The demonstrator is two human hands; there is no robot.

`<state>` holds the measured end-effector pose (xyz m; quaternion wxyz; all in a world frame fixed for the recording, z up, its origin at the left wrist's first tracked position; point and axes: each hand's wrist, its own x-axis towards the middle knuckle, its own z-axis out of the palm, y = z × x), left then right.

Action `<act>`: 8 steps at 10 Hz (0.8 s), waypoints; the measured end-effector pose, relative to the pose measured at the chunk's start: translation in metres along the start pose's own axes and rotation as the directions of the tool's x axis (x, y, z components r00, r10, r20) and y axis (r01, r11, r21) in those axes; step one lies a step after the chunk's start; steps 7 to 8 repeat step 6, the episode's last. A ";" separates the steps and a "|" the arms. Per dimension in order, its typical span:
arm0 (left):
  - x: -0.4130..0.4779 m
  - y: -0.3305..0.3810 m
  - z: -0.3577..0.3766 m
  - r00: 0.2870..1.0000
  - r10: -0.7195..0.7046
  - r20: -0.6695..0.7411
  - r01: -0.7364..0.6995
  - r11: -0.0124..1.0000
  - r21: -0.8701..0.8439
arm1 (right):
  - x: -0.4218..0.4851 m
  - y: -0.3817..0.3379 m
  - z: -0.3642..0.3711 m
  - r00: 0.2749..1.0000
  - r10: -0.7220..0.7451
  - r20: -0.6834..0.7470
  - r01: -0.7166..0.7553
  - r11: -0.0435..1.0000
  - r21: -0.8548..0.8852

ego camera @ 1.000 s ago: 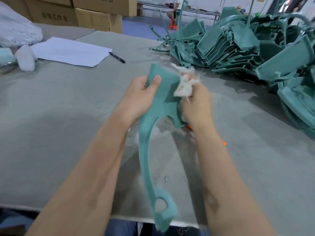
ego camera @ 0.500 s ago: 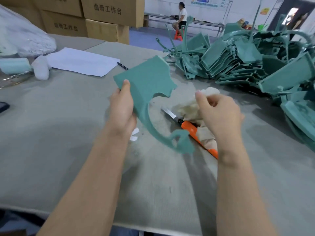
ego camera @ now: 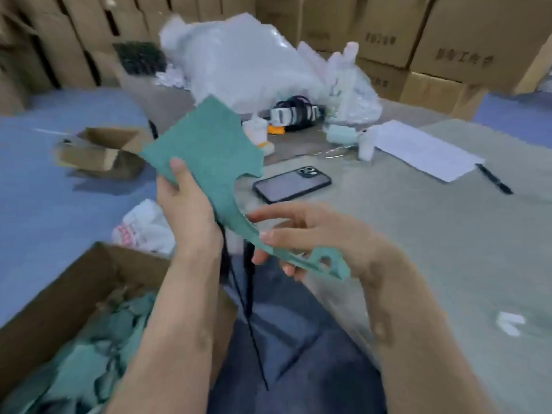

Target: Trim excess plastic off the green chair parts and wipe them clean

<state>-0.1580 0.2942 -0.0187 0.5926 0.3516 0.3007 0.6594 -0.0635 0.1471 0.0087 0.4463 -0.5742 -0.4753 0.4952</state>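
At centre, the left hand (ego camera: 186, 204) grips the broad panel of a green chair part (ego camera: 209, 144) and the right hand (ego camera: 313, 234) pinches its thin stem toward 5 o'clock; seemingly cleaned, it next needs lowering into the cardboard box (ego camera: 59, 294) at 7 o'clock.

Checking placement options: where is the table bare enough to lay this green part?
For the green part, bare table lies right of the phone, bordered by the paper sheet and pen behind and a white scrap in front. The far end is crowded around the plastic bags.
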 end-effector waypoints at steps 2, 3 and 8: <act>0.084 0.039 -0.148 0.923 -0.062 -0.381 0.101 0.991 0.083 | 0.138 0.017 0.108 0.941 0.071 0.331 -0.105 0.991 0.086; 0.105 0.044 -0.197 0.838 0.002 -0.546 0.163 0.954 0.252 | 0.183 0.036 0.169 0.938 0.178 0.296 -0.254 0.937 0.242; 0.110 0.015 -0.183 0.936 -0.037 -0.349 0.212 0.853 0.477 | 0.218 0.071 0.201 0.964 0.232 -0.133 -0.187 0.940 0.286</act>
